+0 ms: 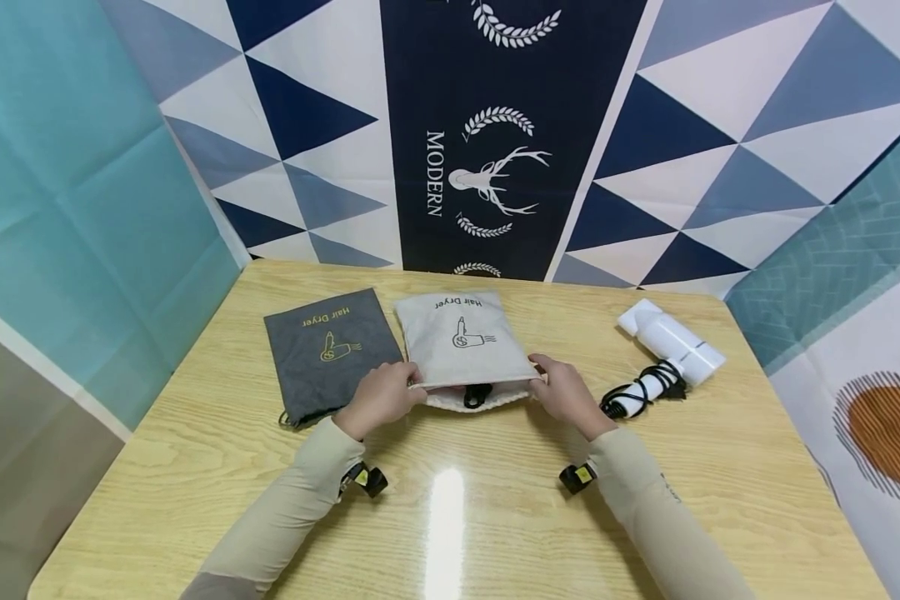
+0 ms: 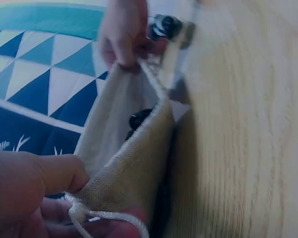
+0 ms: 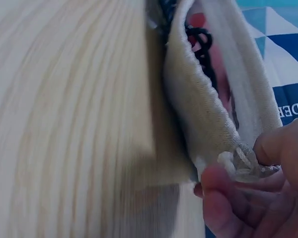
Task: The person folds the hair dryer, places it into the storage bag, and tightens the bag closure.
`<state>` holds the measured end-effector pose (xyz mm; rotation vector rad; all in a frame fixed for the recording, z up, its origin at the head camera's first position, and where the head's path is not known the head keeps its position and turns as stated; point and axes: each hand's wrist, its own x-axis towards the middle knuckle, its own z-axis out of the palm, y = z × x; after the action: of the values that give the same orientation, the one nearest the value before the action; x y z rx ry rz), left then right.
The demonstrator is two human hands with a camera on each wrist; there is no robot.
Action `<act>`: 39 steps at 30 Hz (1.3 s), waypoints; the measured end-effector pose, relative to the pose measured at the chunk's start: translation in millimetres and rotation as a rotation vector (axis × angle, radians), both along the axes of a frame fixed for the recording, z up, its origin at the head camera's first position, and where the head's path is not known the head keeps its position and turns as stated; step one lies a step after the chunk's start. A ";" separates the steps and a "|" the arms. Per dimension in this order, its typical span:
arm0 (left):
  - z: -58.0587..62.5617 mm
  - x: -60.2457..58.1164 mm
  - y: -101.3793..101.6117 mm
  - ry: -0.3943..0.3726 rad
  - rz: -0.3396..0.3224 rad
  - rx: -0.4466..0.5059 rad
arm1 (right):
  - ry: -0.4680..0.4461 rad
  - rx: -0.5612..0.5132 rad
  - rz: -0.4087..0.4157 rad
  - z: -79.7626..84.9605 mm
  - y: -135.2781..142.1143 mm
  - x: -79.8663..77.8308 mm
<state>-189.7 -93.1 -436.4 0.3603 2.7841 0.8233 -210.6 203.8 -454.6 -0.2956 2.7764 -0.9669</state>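
A pale drawstring pouch (image 1: 457, 337) printed "Hair Dryer" lies at the table's middle, its mouth towards me and spread apart. My left hand (image 1: 385, 398) pinches the left corner of that mouth, where a knotted white drawstring (image 2: 78, 210) hangs by the fingers. At the opposite corner my right hand (image 1: 567, 393) pinches the hem between thumb and fingers. Inside the opening shows a looped black cord (image 3: 202, 43) beside something pinkish-red (image 3: 219, 74); the rest of the contents is hidden by the cloth.
A dark grey pouch (image 1: 322, 342), also printed "Hair Dryer", lies flat left of the pale one. To the right lies a white hair dryer (image 1: 671, 340), its black cord (image 1: 652, 385) wound about the handle. A patterned cloth wall (image 1: 330, 125) stands behind the wooden table (image 1: 517, 533).
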 end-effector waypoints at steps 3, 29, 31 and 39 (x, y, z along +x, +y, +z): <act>-1.1 -5.0 -5.2 -0.136 -0.018 0.150 | -0.144 -0.144 0.006 -0.3 1.2 -1.3; 5.6 -9.1 -46.5 -0.253 -0.268 0.146 | -0.376 -0.163 0.312 18.8 30.4 5.9; 7.1 -8.4 -48.8 -0.250 -0.311 0.119 | -0.369 -0.159 0.326 20.4 32.7 5.4; 5.6 -7.6 -51.9 -0.252 -0.365 0.130 | -0.309 -0.137 0.357 25.2 42.6 7.3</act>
<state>-197.3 -145.0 -430.8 0.7084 2.3429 0.8889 -203.3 246.3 -429.5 -0.5842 2.2835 -1.0125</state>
